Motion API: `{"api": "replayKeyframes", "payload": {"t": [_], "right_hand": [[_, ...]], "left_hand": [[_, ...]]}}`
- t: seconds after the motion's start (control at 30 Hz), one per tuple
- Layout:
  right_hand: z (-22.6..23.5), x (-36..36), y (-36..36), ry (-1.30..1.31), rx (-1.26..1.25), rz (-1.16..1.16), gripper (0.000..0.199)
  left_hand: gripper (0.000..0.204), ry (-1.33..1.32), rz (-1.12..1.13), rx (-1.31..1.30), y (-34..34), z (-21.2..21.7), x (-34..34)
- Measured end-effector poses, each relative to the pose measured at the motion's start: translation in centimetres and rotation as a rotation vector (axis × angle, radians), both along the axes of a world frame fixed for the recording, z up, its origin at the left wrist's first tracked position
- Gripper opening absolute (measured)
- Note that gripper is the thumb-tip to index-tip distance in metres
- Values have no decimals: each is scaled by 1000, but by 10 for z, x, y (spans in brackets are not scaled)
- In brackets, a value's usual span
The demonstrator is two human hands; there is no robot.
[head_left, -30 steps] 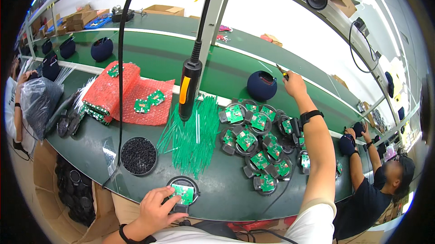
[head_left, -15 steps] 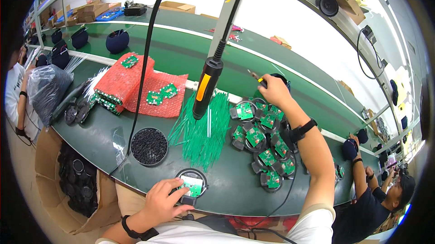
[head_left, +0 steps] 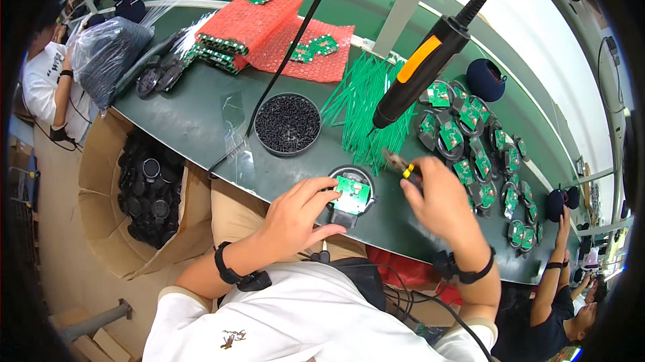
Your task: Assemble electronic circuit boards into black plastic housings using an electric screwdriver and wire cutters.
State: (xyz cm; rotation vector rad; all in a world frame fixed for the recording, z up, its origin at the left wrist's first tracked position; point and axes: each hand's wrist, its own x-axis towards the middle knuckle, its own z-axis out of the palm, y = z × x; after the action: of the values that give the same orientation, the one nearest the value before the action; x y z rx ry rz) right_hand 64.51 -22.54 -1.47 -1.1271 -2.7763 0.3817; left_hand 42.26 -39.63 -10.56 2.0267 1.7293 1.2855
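2 hands meet at the round black housing with its small green circuit board [head_left: 352, 192] at the table's near edge: left hand [head_left: 299, 217] steadies it with spread fingertips, while right hand [head_left: 440, 200], just right of it, grips yellow-handled cutters [head_left: 401, 166] angled up-left.

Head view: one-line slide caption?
Left hand steadies a green circuit board in its round black housing; right hand holds a small tool beside it.

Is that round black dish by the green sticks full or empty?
Full. The round black dish on the green table is heaped nearly to its rim with small black bits, likely screws; too small to be sure.
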Motion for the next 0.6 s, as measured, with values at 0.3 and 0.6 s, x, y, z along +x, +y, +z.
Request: {"api": "replayKeyframes", "payload": {"t": [0.3,0.6], "right_hand": [[-54,10,-41,151,211,-45,46],[-63,12,-38,205,247,-28,48]], "left_hand": [[60,9,16,2,1,4,0],[60,-30,19,-12,3,1,0]]}}
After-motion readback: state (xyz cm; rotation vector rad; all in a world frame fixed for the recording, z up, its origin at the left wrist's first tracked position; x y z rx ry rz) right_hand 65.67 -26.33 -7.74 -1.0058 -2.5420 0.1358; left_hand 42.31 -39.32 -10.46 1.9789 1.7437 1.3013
